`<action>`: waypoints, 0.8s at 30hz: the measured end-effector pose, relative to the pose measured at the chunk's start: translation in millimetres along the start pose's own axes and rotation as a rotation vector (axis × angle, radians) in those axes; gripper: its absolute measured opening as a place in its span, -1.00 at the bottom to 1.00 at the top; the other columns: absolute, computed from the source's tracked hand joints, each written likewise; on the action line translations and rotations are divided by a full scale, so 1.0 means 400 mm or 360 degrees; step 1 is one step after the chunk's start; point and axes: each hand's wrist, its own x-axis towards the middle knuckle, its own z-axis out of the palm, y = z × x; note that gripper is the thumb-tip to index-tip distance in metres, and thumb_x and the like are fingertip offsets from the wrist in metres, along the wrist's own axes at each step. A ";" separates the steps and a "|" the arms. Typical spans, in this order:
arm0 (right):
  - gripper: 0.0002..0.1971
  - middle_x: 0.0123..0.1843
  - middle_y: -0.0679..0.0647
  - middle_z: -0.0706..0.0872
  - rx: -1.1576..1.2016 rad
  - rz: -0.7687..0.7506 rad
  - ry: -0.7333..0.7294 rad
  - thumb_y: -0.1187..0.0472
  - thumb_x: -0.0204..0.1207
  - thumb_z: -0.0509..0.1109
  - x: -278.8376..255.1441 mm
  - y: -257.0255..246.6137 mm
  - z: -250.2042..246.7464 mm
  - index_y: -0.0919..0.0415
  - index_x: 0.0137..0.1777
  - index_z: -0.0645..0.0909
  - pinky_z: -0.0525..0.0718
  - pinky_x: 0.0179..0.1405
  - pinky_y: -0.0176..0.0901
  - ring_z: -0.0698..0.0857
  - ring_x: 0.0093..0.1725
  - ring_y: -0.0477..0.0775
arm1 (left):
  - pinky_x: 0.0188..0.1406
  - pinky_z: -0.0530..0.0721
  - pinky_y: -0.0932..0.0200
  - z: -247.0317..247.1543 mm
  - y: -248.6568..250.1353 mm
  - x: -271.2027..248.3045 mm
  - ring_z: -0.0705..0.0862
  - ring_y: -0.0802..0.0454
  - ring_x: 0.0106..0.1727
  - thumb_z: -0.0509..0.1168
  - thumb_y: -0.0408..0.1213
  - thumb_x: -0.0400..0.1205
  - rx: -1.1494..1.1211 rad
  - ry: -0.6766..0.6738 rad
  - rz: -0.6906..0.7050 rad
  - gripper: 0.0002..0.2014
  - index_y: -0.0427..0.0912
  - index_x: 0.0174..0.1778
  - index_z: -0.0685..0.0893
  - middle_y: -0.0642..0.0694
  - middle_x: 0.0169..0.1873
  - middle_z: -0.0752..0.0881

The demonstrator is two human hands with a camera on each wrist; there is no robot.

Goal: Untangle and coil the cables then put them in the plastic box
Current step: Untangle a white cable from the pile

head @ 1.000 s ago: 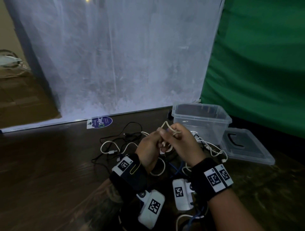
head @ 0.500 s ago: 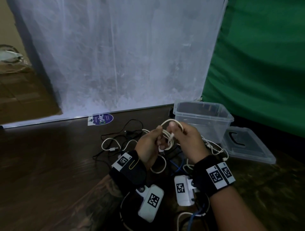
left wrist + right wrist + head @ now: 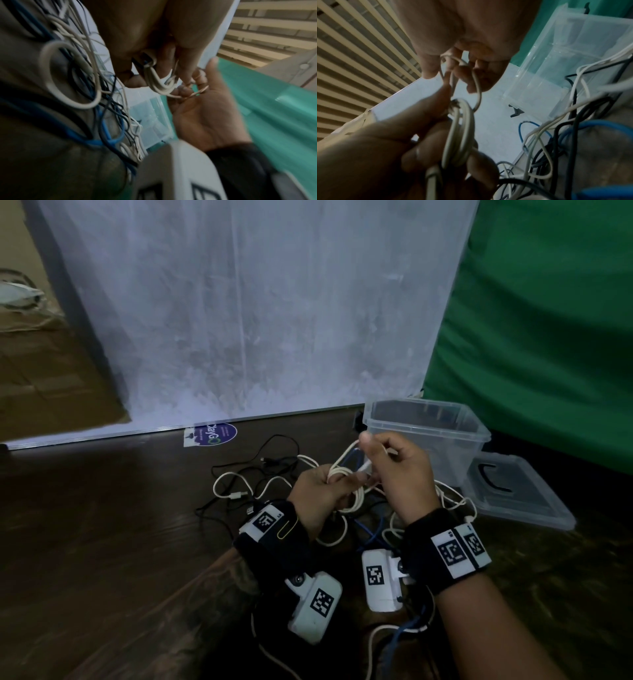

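At centre frame the left hand (image 3: 320, 491) grips a few finished loops of white cable (image 3: 346, 474) while the right hand (image 3: 399, 470) pinches its free end, so coiling looks barely begun: the tangle (image 3: 270, 474) remains, and the plastic box (image 3: 428, 436), upper right, looks empty.

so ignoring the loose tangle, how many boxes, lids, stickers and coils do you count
clear plastic box: 1
box lid: 1
round sticker: 1
white cable coil: 1, gripped by the left hand, its end pinched by the right hand
total: 4
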 end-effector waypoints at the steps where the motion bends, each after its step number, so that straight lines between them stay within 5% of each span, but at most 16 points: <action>1: -0.71 -0.34 0.05 0.67 0.0014 0.0014 -0.0040 -0.12 0.59 0.41 -0.001 -0.002 0.002 0.06 -0.20 0.77 0.73 -0.21 0.08 0.64 -0.34 0.03 | -0.57 0.26 0.28 -0.004 0.003 0.001 0.25 0.11 -0.58 0.48 -0.22 0.52 -0.0010 0.0046 0.0011 -0.55 -0.14 -0.54 0.36 0.01 -0.63 0.35; 3: -0.64 -0.28 0.18 0.72 0.0213 0.0164 -0.0033 -0.07 0.69 0.28 0.003 -0.003 0.002 0.16 -0.05 0.80 0.74 -0.27 -0.03 0.69 -0.36 0.07 | -0.58 0.23 0.25 -0.009 0.005 0.003 0.23 0.08 -0.58 0.49 -0.12 0.49 -0.0002 0.0114 0.0039 -0.53 -0.06 -0.59 0.35 0.00 -0.65 0.34; 6: -0.82 -0.29 0.08 0.73 0.0625 0.0480 -0.0185 0.26 0.71 0.28 0.011 0.001 -0.004 0.24 0.12 0.72 0.74 -0.28 -0.20 0.69 -0.37 -0.05 | -0.62 0.20 0.26 -0.008 0.006 0.006 0.20 0.10 -0.60 0.44 -0.21 0.56 -0.0097 0.0126 0.0028 -0.50 -0.01 -0.63 0.34 0.03 -0.65 0.28; 11: -0.89 -0.22 0.06 0.81 0.0515 0.0541 -0.0416 0.34 0.60 0.41 0.009 0.018 -0.014 0.21 -0.01 0.78 0.72 -0.15 -0.20 0.74 -0.24 -0.04 | -0.63 0.20 0.35 -0.005 0.007 0.001 0.19 0.16 -0.61 0.40 -0.27 0.58 -0.0193 -0.0049 0.0000 -0.62 -0.15 -0.46 0.35 0.00 -0.61 0.26; 15: -0.95 -0.38 0.02 0.79 0.0286 0.0255 0.0002 0.29 0.55 0.49 0.025 -0.011 -0.056 0.21 -0.13 0.75 0.63 -0.44 -0.32 0.68 -0.44 -0.11 | -0.68 0.16 0.38 0.008 0.027 0.001 0.17 0.20 -0.64 0.25 -0.40 0.60 -0.0439 -0.0275 -0.0273 -0.70 -0.14 -0.39 0.31 0.04 -0.62 0.22; 17: -0.96 -0.38 0.00 0.77 0.0303 0.0128 0.0204 0.26 0.57 0.48 0.042 -0.024 -0.088 0.17 -0.11 0.72 0.60 -0.50 -0.30 0.69 -0.43 -0.09 | -0.71 0.16 0.39 0.018 0.034 -0.003 0.20 0.22 -0.66 0.24 -0.29 0.53 -0.0547 -0.0390 -0.0512 -0.76 -0.16 -0.41 0.34 0.04 -0.63 0.25; 20: -0.92 -0.41 -0.02 0.73 0.0519 0.0024 0.0542 0.28 0.59 0.47 0.079 -0.033 -0.134 0.15 -0.14 0.67 0.61 -0.48 -0.26 0.66 -0.43 -0.06 | -0.70 0.07 0.38 0.033 0.025 -0.014 0.19 0.22 -0.66 0.14 -0.05 0.63 -0.0470 -0.0562 -0.0751 -0.60 -0.15 -0.50 0.43 0.05 -0.65 0.31; 24: -0.89 -0.41 -0.01 0.70 0.0624 -0.0066 0.0758 0.31 0.58 0.48 0.108 -0.034 -0.165 0.16 -0.17 0.67 0.71 -0.31 -0.19 0.63 -0.42 -0.04 | -0.77 0.09 0.41 0.044 0.029 -0.019 0.17 0.23 -0.72 0.13 -0.02 0.72 -0.0065 -0.0427 -0.0853 -0.60 -0.17 -0.39 0.43 0.07 -0.71 0.29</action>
